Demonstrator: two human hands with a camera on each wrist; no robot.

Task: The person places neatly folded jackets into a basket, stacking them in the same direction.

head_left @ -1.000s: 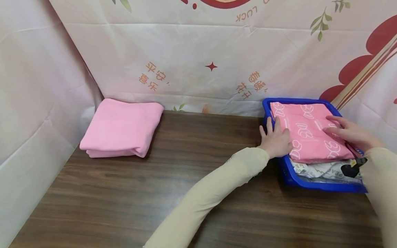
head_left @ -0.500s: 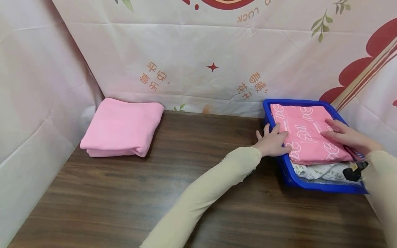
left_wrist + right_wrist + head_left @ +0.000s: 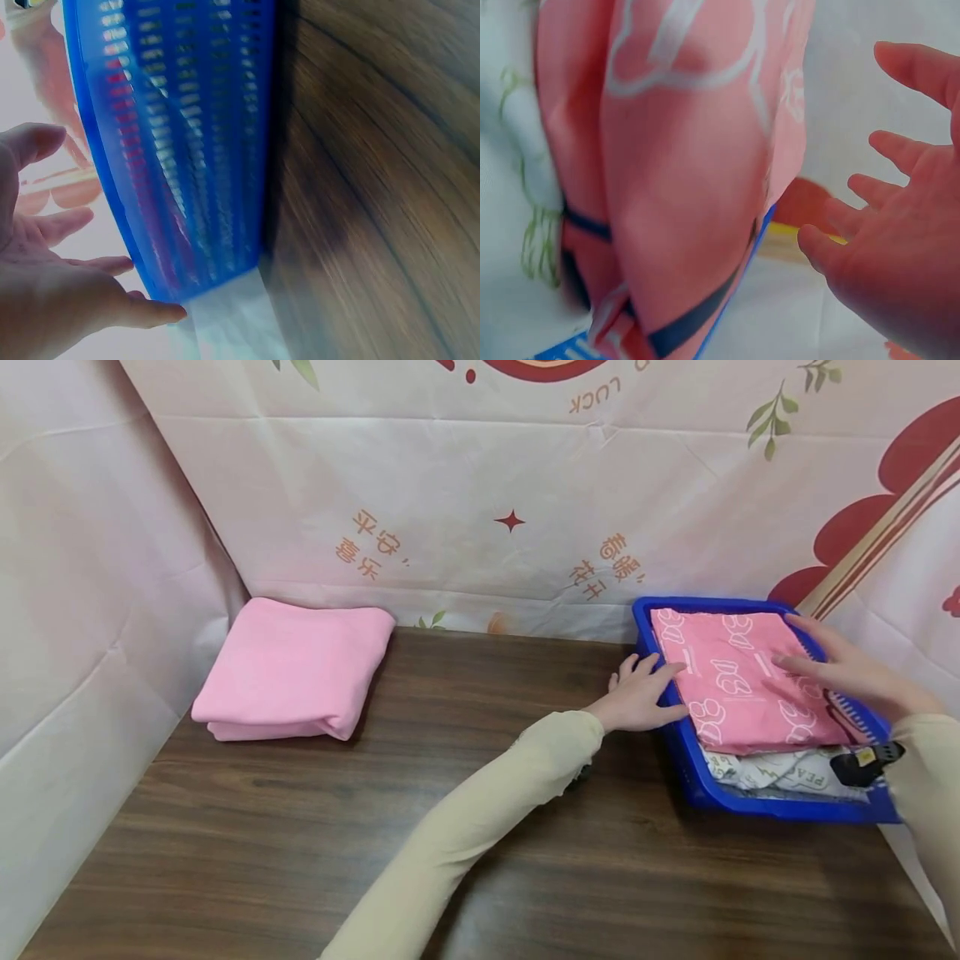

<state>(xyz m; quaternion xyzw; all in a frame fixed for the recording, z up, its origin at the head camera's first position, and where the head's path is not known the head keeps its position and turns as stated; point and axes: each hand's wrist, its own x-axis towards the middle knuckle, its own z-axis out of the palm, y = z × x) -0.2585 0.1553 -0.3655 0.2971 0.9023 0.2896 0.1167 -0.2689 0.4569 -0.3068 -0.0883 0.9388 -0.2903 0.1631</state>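
Left hand [image 3: 641,695] first, fingers spread and grasping nothing, at the left rim of the blue basket [image 3: 795,811]; whether it touches, one cannot tell. Just right of it, between both hands, lies the pink printed cloth [image 3: 738,681], flat inside the basket! And the right hand [image 3: 862,672], loose and unclenched, holds nothing beside the cloth's right edge.

Now around them: far left on the counter [image 3: 487,735], a folded pink blanket [image 3: 296,668], well apart. Over right, a white cloth [image 3: 780,774] peeks out beneath the pink one, partly covered by a dark device [image 3: 862,764] near the right sleeve [image 3: 922,760].

Writing: orange 平安喜乐, "LUCK" and 春暖花开 across the backdrop [image 3: 450,477].
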